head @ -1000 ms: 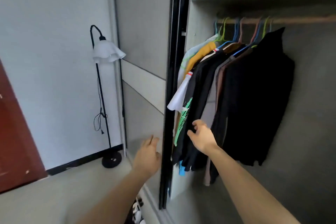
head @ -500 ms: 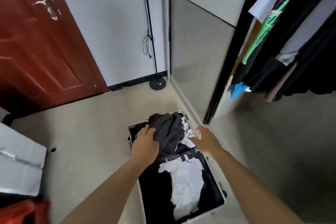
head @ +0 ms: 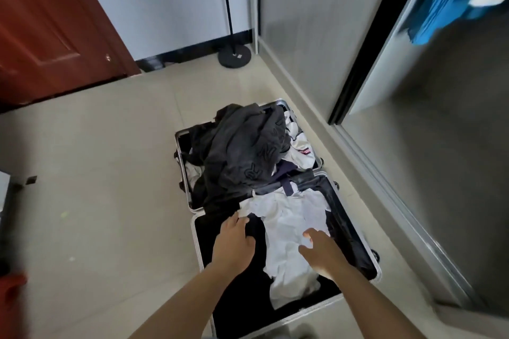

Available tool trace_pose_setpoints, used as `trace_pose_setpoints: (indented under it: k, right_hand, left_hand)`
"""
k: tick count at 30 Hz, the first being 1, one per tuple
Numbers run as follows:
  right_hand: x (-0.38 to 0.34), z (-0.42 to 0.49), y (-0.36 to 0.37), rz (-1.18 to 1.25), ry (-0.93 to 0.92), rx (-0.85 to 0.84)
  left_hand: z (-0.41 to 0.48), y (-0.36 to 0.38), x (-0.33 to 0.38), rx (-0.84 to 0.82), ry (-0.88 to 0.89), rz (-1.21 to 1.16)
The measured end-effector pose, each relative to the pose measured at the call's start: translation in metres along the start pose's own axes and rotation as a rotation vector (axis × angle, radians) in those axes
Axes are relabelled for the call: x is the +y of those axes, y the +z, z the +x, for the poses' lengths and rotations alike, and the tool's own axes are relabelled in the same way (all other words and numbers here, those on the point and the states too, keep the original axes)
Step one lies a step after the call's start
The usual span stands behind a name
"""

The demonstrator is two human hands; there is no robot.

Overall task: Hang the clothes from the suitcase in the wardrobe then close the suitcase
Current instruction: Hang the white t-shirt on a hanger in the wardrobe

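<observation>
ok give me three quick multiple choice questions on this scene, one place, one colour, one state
1. Where does the white garment lie? A on a chair B in the near half of the suitcase C on a rail
2. What colour is the door? A red-brown B green C yellow
3. The suitcase is: A shut B standing upright C open flat
Answers: 1 B, it covers the near lining; 2 A, red-brown panels at left; 3 C, both halves lie spread, clothes showing.

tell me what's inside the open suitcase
In the suitcase, the far half holds a heap topped by a dark grey garment, white cloth beside it. A white garment lies in the near half. Whatever lies under the heap is covered.
</observation>
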State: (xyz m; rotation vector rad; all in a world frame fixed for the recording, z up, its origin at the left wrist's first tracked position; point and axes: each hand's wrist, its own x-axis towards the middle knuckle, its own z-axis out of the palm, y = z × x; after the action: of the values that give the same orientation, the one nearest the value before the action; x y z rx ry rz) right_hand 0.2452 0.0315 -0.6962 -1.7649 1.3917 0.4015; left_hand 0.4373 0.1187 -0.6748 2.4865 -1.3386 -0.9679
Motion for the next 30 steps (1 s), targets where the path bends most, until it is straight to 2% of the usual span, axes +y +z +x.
trace_pose_setpoints:
  k: [5,9,13,16,18,19,22,24,26,28,30]
  right_hand:
    - [0.068,0.109,0.074,-0.024,0.033,0.006]
    - [0.103,0.176,0.118,-0.056,0.063,0.062]
    - [0.124,0.208,0.15,-0.179,0.117,0.102]
    - [0.128,0.208,0.163,-0.197,0.037,0.225]
    - [0.121,0.204,0.161,0.01,0.009,0.336]
    - [0.113,0.197,0.155,0.188,0.003,0.398]
    - [0.078,0.178,0.117,0.951,0.066,0.518]
    - [0.058,0.17,0.086,1.366,0.176,0.438]
    - [0.042,0.159,0.061,1.591,0.157,0.274]
    - [0.028,0.14,0.041,1.654,0.072,0.107]
    - [0.012,0.112,0.02,1.622,0.01,-0.028]
  left_hand:
    - [0.093,0.123,-0.033,-0.108,-0.018,0.009]
    - [0.15,0.186,-0.043,-0.155,-0.023,0.02]
    - [0.178,0.219,-0.049,-0.169,-0.005,0.064]
    - [0.187,0.224,-0.046,-0.163,0.001,0.07]
    - [0.185,0.223,-0.043,-0.151,-0.001,0.066]
    - [0.181,0.221,-0.04,-0.15,0.002,0.078]
    - [0.179,0.215,-0.034,-0.089,0.014,0.031]
    - [0.181,0.206,-0.028,-0.052,0.026,-0.032]
    - [0.176,0.192,-0.018,-0.058,0.055,-0.236]
    - [0.158,0.169,-0.003,-0.063,0.013,-0.524]
    - [0.131,0.137,0.017,-0.082,-0.105,-0.75]
